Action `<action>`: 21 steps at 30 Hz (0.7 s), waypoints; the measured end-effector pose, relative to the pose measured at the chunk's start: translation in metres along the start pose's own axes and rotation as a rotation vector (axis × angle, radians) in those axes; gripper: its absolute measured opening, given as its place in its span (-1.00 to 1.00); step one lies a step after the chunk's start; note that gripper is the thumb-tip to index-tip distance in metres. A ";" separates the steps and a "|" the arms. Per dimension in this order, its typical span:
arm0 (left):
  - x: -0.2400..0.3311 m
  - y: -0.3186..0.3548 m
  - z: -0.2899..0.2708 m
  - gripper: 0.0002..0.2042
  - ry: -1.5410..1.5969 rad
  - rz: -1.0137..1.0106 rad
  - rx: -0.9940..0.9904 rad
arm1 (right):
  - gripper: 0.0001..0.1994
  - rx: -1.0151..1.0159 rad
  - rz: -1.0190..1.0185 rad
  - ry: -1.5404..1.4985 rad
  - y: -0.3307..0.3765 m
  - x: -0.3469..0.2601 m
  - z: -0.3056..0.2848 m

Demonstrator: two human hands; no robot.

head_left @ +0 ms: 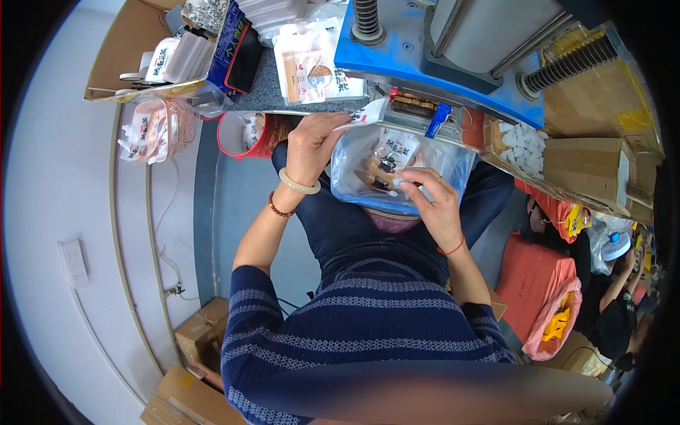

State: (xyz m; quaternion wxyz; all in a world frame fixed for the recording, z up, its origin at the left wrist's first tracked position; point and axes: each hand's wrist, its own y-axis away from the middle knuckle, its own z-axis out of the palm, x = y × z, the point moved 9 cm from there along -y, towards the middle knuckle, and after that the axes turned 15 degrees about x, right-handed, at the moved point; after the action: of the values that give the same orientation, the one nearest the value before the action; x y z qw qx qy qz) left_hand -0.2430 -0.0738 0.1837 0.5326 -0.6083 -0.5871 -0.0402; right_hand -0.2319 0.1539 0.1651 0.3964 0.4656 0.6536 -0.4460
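Near the worktop's front edge, my left hand [315, 145] is closed on one end of a white printed pouch [370, 113], which sticks out to the right from its fingers. My right hand [435, 205] is over the near right part of a blue tub lined with clear plastic [341, 180], which rests on my lap. Its thumb and fingertips are pinched together; a small whitish bit shows there, too small to name. Inside the tub lie more printed pouches [393, 149], just beyond my right fingertips.
A press with a blue plate [439, 67] stands ahead. White pouches [312, 64] and a dark phone-like slab [243, 60] lie on the worktop. Left are a red bucket [228, 138] and a clear basket [173, 131]; right, a carton of small white pieces [523, 145]. Another person [616, 312] is far right.
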 end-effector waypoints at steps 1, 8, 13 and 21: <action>-0.001 -0.001 -0.001 -0.86 0.117 -0.091 0.011 | -0.84 -0.006 -0.012 -0.012 0.002 -0.001 0.004; 0.008 -0.003 -0.007 -0.71 -0.244 0.232 0.089 | -0.84 0.044 0.024 -0.045 -0.009 0.001 -0.001; 0.028 -0.022 -0.028 -0.69 -0.569 0.607 0.273 | -0.83 -0.011 0.046 -0.028 0.002 0.015 0.002; -0.059 0.019 0.024 -0.68 -0.285 0.236 0.074 | -0.84 -0.034 -0.148 0.012 0.006 -0.004 0.014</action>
State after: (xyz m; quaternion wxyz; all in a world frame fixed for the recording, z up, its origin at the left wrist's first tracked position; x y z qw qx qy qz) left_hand -0.2610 -0.0917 0.1222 0.4670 -0.6526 -0.5821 0.1308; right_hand -0.2243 0.1407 0.1633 0.3660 0.4120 0.6961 -0.4602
